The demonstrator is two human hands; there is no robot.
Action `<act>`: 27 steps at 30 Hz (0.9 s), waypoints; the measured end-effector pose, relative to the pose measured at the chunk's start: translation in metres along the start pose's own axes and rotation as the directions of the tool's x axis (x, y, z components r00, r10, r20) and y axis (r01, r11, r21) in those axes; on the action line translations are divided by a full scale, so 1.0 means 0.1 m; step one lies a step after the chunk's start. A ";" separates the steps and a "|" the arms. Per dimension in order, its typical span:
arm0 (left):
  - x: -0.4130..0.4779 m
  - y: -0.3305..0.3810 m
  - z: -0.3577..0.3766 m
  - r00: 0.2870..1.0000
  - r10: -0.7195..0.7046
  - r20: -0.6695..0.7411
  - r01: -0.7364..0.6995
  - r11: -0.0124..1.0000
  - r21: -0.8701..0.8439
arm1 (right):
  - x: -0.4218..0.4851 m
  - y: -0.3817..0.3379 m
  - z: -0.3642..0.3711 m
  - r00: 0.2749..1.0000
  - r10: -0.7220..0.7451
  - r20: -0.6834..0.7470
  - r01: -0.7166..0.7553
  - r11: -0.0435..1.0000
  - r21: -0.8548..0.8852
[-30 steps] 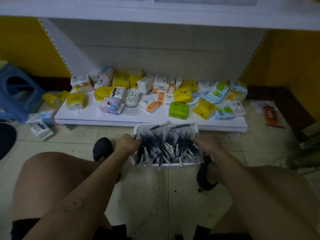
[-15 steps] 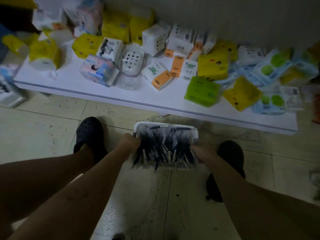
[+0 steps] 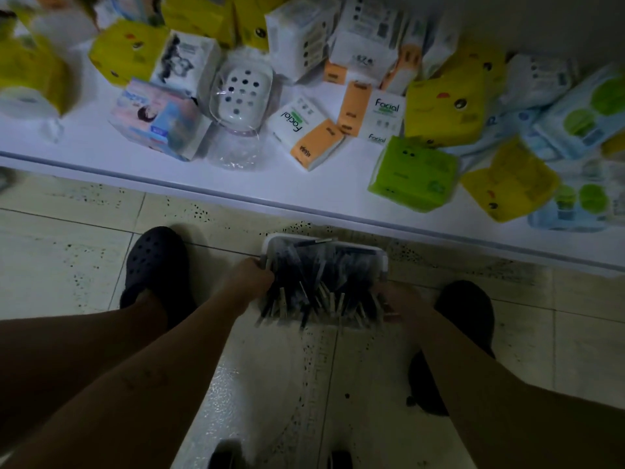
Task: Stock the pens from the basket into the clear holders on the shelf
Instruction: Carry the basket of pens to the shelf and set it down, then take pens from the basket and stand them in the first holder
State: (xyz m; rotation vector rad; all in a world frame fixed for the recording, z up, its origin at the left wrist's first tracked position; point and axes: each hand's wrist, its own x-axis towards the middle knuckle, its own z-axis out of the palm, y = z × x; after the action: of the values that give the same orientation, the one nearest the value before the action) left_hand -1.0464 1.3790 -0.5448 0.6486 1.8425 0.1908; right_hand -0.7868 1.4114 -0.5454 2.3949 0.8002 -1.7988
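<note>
A white basket (image 3: 381, 260) full of dark pens (image 3: 321, 286) hangs low over the tiled floor, just in front of the bottom shelf. My left hand (image 3: 248, 277) grips its left rim and my right hand (image 3: 400, 301) grips its right rim. The pens lie piled lengthwise, their pale ends pointing toward me. No clear pen holders show in this view.
The white bottom shelf (image 3: 236, 184) carries several tissue packs in yellow, green, orange and white, plus a wrapped soap dish (image 3: 241, 93). My black clogs (image 3: 154, 269) stand on the speckled floor tiles either side of the basket.
My head has tilted down and moved nearer, so the shelf looms larger. The basket has stayed between my hands, sitting lower and closer to the shelf edge.
</note>
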 end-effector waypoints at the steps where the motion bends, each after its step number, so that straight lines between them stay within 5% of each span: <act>1: -0.02 -0.01 0.01 1.000 0.012 -0.003 -0.012 1.000 0.013 | -0.01 0.00 0.00 1.000 -0.002 0.005 0.002 1.000 -0.018; 5: -0.12 -0.02 0.04 0.997 0.081 -0.013 -0.076 0.978 0.193 | -0.09 0.06 0.02 0.994 -0.109 -0.019 0.102 0.971 -0.215; 9: -0.27 0.10 0.12 0.927 0.365 -0.086 -0.208 0.692 0.692 | -0.25 0.06 0.13 0.902 -0.370 -0.223 0.242 0.860 -0.449; 11: -0.30 0.22 0.25 0.907 0.421 0.018 -0.318 0.656 0.685 | -0.35 -0.05 0.19 0.846 -0.496 -0.198 0.344 0.789 -0.509; 14: -0.33 0.36 0.46 0.894 0.365 0.259 -0.439 0.601 0.668 | -0.46 -0.28 0.29 0.808 -0.587 0.052 0.501 0.638 -0.585; 17: -0.27 0.33 0.60 0.897 0.308 0.317 -0.438 0.523 0.731 | -0.45 -0.39 0.40 0.845 -0.442 0.302 0.522 0.556 -0.647; 21: -0.20 0.26 0.61 0.896 0.279 0.346 -0.439 0.429 0.790 | -0.37 -0.26 0.46 0.857 -0.341 0.387 0.514 0.518 -0.684; 27: -0.13 0.33 0.55 0.884 0.322 0.338 -0.467 0.603 0.647 | -0.26 -0.07 0.52 0.787 -0.441 0.432 0.596 0.360 -0.718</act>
State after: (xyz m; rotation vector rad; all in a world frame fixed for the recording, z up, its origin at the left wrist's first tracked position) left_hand -0.9822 1.3904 -0.5403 1.5859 1.5200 -0.3278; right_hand -0.8409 1.3905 -0.5373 1.3694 2.0110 -1.1781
